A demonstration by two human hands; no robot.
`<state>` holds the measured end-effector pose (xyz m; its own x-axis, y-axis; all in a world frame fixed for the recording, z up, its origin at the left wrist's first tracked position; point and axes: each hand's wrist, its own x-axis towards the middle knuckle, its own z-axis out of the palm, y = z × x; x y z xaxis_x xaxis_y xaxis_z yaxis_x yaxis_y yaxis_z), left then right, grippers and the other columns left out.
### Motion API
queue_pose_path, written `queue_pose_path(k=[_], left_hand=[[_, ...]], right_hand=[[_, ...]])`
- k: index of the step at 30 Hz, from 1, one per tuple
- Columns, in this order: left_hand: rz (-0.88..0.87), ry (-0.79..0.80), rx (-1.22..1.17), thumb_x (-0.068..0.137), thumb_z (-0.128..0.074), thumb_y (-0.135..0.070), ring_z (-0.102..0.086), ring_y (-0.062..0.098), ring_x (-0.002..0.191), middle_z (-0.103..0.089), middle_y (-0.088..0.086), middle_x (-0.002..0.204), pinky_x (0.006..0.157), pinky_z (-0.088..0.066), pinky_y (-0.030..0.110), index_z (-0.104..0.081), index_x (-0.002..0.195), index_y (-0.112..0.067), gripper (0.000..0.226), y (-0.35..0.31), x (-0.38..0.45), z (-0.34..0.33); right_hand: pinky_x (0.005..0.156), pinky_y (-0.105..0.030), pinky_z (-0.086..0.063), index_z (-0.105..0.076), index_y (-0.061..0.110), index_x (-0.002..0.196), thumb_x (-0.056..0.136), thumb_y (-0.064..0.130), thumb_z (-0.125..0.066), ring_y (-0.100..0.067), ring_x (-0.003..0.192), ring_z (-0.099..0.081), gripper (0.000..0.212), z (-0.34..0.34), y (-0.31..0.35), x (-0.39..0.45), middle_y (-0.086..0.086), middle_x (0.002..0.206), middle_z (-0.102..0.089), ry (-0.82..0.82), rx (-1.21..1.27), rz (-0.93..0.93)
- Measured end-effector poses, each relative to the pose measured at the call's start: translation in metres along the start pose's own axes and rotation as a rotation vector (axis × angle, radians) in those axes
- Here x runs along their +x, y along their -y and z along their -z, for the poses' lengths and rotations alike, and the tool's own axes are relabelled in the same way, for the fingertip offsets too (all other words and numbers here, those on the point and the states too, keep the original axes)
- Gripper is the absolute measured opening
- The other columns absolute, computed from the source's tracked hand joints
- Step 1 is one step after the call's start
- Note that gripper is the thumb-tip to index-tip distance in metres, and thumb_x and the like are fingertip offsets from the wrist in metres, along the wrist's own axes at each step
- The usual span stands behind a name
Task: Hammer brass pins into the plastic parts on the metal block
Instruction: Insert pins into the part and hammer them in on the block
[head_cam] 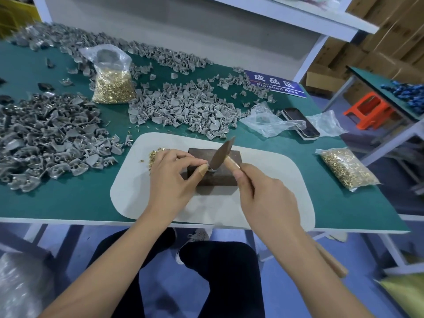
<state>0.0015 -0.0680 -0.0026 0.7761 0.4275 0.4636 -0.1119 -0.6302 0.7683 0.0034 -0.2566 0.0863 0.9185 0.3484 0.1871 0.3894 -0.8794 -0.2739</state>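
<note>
At the frame's centre, a small grey plastic part is pinched on the dark rectangular metal block by the left hand. The wooden-handled hammer, gripped by the right hand, is lowered onto it. The striking step is judged under way; next, a fresh pin must be taken from the loose brass pins beside the left hand.

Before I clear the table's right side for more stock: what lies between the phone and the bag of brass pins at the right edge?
In the head view, bare green table lies between the phone and the bag of brass pins.
</note>
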Motion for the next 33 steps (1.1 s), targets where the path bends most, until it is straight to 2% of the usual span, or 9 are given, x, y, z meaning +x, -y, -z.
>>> queue_pose_path(k=[4, 8, 13, 16, 20, 24, 28, 32, 33], left_hand=[[0.010, 0.003, -0.010, 0.086, -0.077, -0.039, -0.048, 0.011, 0.105, -0.059, -0.022, 0.092, 0.096, -0.030, 0.016, -0.078, 0.091, -0.043, 0.007, 0.001, 0.000, 0.000], [-0.009, 0.000, 0.012, 0.085, -0.079, -0.037, -0.052, 0.017, 0.104, -0.062, -0.016, 0.091, 0.094, -0.036, 0.028, -0.079, 0.093, -0.039, 0.007, 0.001, 0.001, -0.001], [-0.010, 0.004, 0.006, 0.086, -0.078, -0.039, -0.051, 0.016, 0.104, -0.062, -0.016, 0.092, 0.095, -0.036, 0.027, -0.079, 0.093, -0.039, 0.007, 0.000, 0.001, 0.000], [-0.007, -0.008, -0.003, 0.085, -0.078, -0.039, -0.052, 0.017, 0.103, -0.064, -0.014, 0.092, 0.094, -0.038, 0.029, -0.080, 0.092, -0.037, 0.007, -0.001, 0.001, 0.000], [-0.003, -0.004, -0.013, 0.086, -0.077, -0.040, -0.049, 0.014, 0.106, -0.062, -0.017, 0.093, 0.096, -0.039, 0.032, -0.079, 0.092, -0.039, 0.006, 0.001, 0.000, -0.001], [-0.012, -0.005, -0.007, 0.086, -0.078, -0.040, -0.050, 0.015, 0.103, -0.063, -0.014, 0.092, 0.095, -0.036, 0.026, -0.079, 0.092, -0.038, 0.007, 0.002, 0.001, -0.001], [-0.011, 0.000, -0.017, 0.086, -0.077, -0.040, -0.048, 0.011, 0.104, -0.062, -0.016, 0.093, 0.095, -0.029, 0.013, -0.079, 0.093, -0.039, 0.007, 0.004, 0.001, -0.002], [-0.016, -0.001, 0.000, 0.085, -0.074, -0.045, -0.049, 0.011, 0.102, -0.061, -0.016, 0.091, 0.094, -0.027, 0.011, -0.079, 0.092, -0.039, 0.010, 0.004, 0.001, -0.002], [-0.018, 0.002, 0.002, 0.085, -0.071, -0.048, -0.048, 0.010, 0.102, -0.060, -0.018, 0.091, 0.094, -0.027, 0.011, -0.078, 0.092, -0.040, 0.013, 0.004, 0.001, -0.002]], right_hand=[[0.062, -0.046, -0.052, -0.061, 0.034, 0.127, 0.104, 0.050, -0.033, -0.038, 0.075, -0.063, 0.040, 0.002, -0.001, -0.002, -0.003, 0.084, -0.073, -0.241, 0.190, -0.013], [0.067, -0.046, -0.051, -0.056, 0.033, 0.120, 0.106, 0.052, -0.031, -0.042, 0.083, -0.063, 0.034, 0.000, -0.001, 0.001, -0.007, 0.086, -0.071, 0.021, 0.038, -0.008], [0.065, -0.047, -0.051, -0.059, 0.033, 0.125, 0.106, 0.051, -0.032, -0.040, 0.078, -0.062, 0.038, 0.002, -0.003, 0.003, -0.006, 0.084, -0.072, -0.078, 0.105, -0.005], [0.065, -0.045, -0.050, -0.057, 0.032, 0.117, 0.106, 0.052, -0.029, -0.041, 0.079, -0.062, 0.036, -0.001, -0.003, 0.002, -0.005, 0.082, -0.069, 0.011, 0.038, -0.003], [0.063, -0.045, -0.050, -0.061, 0.035, 0.126, 0.105, 0.051, -0.032, -0.039, 0.076, -0.062, 0.039, 0.001, -0.006, 0.004, -0.004, 0.084, -0.072, -0.173, 0.145, -0.006], [0.064, -0.042, -0.048, -0.056, 0.038, 0.128, 0.106, 0.052, -0.030, -0.038, 0.081, -0.064, 0.037, 0.000, -0.005, 0.007, -0.003, 0.088, -0.073, -0.016, 0.020, 0.026], [0.062, -0.045, -0.051, -0.060, 0.035, 0.129, 0.108, 0.047, -0.035, -0.037, 0.077, -0.064, 0.035, 0.004, -0.004, 0.004, -0.001, 0.086, -0.074, -0.212, 0.131, 0.052], [0.062, -0.040, -0.044, -0.056, 0.036, 0.115, 0.106, 0.051, -0.030, -0.037, 0.081, -0.061, 0.031, 0.006, -0.003, 0.008, 0.000, 0.082, -0.068, 0.027, -0.049, 0.013], [0.062, -0.040, -0.045, -0.056, 0.037, 0.115, 0.106, 0.052, -0.029, -0.036, 0.080, -0.061, 0.032, 0.009, -0.004, 0.010, 0.002, 0.081, -0.067, 0.017, -0.048, 0.005]])
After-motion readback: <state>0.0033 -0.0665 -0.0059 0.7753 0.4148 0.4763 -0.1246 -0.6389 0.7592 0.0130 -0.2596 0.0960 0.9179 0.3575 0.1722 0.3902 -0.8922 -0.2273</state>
